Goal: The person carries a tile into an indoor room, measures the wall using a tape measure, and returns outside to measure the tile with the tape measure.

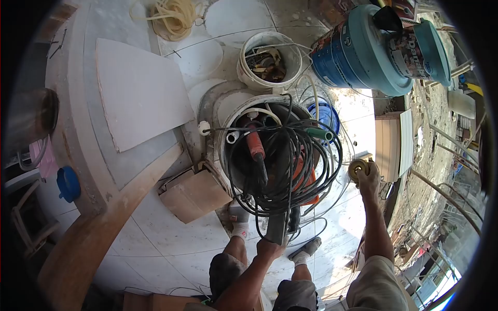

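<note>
Holding one grey bar [275,229] at near side of tub [233,112]: our left hand [271,249] closed round its lower end, fingertips partly hidden. Our right hand [368,182] had fingers curled round one roll [357,170], out right of tub, apart from coiled cable [324,179]. Doing it well, we judged, called for firm left grip, bar free of cable loops, roll held wide. Counted outward, we had one cable coil, one tub, one bucket [250,79], two pails [332,59], one box [196,196], one board [142,93].

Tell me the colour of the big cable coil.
The coil is black; it shows best in the head view.
</note>
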Action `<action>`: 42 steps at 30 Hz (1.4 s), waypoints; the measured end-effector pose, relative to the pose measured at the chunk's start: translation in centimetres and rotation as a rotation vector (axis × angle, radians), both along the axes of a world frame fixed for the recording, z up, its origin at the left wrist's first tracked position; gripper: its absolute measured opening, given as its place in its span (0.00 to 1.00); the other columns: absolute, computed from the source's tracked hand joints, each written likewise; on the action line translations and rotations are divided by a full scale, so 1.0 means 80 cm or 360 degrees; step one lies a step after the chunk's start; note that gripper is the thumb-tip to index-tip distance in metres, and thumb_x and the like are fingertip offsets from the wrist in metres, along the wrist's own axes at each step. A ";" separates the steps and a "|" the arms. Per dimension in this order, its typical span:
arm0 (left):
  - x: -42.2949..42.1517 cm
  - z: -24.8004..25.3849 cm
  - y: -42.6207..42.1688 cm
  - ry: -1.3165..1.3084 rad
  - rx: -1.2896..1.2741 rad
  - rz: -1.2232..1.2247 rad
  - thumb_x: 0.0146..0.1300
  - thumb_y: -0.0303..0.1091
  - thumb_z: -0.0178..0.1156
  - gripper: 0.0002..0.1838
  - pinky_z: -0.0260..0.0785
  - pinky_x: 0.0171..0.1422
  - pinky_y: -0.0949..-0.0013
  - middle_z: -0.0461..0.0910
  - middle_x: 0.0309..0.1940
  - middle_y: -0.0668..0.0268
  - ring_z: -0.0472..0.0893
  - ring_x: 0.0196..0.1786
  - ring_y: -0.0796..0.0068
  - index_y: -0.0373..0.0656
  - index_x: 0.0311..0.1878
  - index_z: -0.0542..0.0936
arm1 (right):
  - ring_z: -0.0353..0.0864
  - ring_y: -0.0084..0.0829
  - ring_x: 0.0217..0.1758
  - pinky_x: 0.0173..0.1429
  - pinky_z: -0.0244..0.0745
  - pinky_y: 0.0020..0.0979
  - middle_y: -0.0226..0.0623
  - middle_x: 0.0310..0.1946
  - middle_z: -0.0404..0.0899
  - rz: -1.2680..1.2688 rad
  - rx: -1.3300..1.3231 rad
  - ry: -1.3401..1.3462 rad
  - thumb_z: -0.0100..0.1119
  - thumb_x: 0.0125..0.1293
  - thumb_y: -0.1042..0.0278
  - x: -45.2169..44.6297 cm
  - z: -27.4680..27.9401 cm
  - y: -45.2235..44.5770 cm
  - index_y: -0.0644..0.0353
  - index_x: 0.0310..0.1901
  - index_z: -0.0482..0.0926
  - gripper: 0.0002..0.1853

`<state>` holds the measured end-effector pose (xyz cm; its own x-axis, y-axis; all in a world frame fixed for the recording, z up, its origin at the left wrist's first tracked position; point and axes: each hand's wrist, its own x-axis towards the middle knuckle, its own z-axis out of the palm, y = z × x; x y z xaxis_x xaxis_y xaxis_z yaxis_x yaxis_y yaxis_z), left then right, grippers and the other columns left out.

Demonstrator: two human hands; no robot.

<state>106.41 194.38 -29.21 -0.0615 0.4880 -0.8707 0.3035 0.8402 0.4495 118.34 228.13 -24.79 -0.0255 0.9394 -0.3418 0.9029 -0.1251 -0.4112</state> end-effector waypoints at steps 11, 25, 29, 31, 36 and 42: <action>0.033 -0.063 -0.044 0.0659 0.1331 -0.0498 0.56 0.46 0.59 0.12 0.71 0.23 0.61 0.78 0.25 0.65 0.78 0.22 0.62 0.50 0.36 0.76 | 0.78 0.51 0.41 0.46 0.73 0.44 0.53 0.34 0.79 0.1095 0.0292 0.0207 0.55 0.50 0.68 -0.390 -0.109 0.162 0.61 0.41 0.77 0.15; 0.025 -0.054 -0.031 0.0679 0.1265 -0.0590 0.58 0.38 0.52 0.10 0.73 0.33 0.61 0.80 0.32 0.62 0.80 0.32 0.64 0.45 0.39 0.78 | 0.77 0.51 0.49 0.53 0.71 0.44 0.56 0.41 0.78 0.1104 0.0032 0.0083 0.55 0.54 0.63 -0.386 -0.082 0.147 0.62 0.45 0.76 0.17; 0.029 -0.045 -0.035 -0.0003 0.0458 -0.0322 0.63 0.40 0.50 0.10 0.72 0.39 0.59 0.77 0.38 0.60 0.78 0.39 0.58 0.47 0.42 0.76 | 0.78 0.53 0.43 0.48 0.72 0.44 0.54 0.35 0.79 0.1066 0.0095 0.0211 0.57 0.56 0.60 -0.287 -0.022 0.127 0.62 0.41 0.76 0.16; 0.042 -0.059 -0.060 -0.0135 0.0387 -0.0062 0.64 0.38 0.50 0.10 0.72 0.43 0.60 0.76 0.42 0.59 0.78 0.41 0.58 0.47 0.43 0.76 | 0.78 0.53 0.42 0.47 0.72 0.43 0.53 0.35 0.79 0.0715 0.0244 0.0207 0.57 0.56 0.60 -0.198 -0.001 0.100 0.63 0.39 0.75 0.15; 0.016 -0.041 -0.082 0.0025 0.0549 -0.0531 0.62 0.49 0.52 0.21 0.71 0.49 0.57 0.79 0.41 0.49 0.79 0.46 0.50 0.41 0.48 0.76 | 0.77 0.51 0.48 0.53 0.70 0.43 0.55 0.40 0.79 -0.0009 -0.0368 -0.0161 0.53 0.56 0.60 0.076 0.044 -0.058 0.65 0.42 0.76 0.17; 0.038 0.150 0.054 0.0306 0.0380 -0.0594 0.60 0.41 0.52 0.17 0.70 0.49 0.55 0.79 0.38 0.48 0.79 0.43 0.50 0.39 0.44 0.78 | 0.77 0.49 0.49 0.53 0.71 0.41 0.54 0.41 0.79 -0.0219 -0.1054 -0.0481 0.58 0.54 0.56 0.355 0.139 -0.293 0.66 0.42 0.77 0.21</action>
<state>109.44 198.72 -17.19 0.0072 0.6921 -0.7217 0.6612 0.5382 0.5227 146.70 204.72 -13.64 0.2624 0.5220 -0.8116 0.9231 -0.3807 0.0535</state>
